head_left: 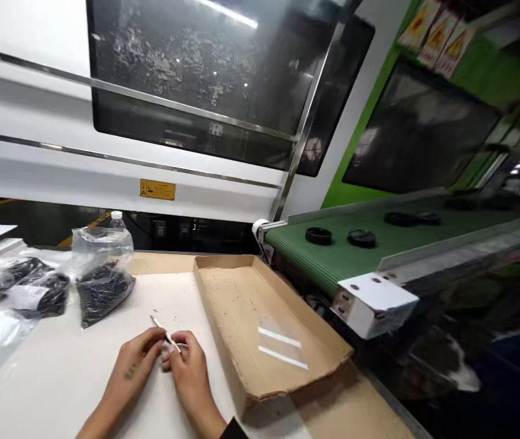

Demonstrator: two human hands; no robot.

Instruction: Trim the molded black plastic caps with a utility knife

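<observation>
From here I see a green conveyor belt [346, 250] beyond the white counter [49, 378] and a cardboard tray [241, 323]. Above the counter, my left hand [134, 372] and right hand [189, 375] both pinch a slim white rod [167, 336] between their fingers. It looks light, stiff and possibly brittle, so I'd hold it near mid-length.

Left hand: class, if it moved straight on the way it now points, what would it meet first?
The left hand would probably meet the thin white stick at its fingertips, then the right hand; depth is unclear.
</observation>
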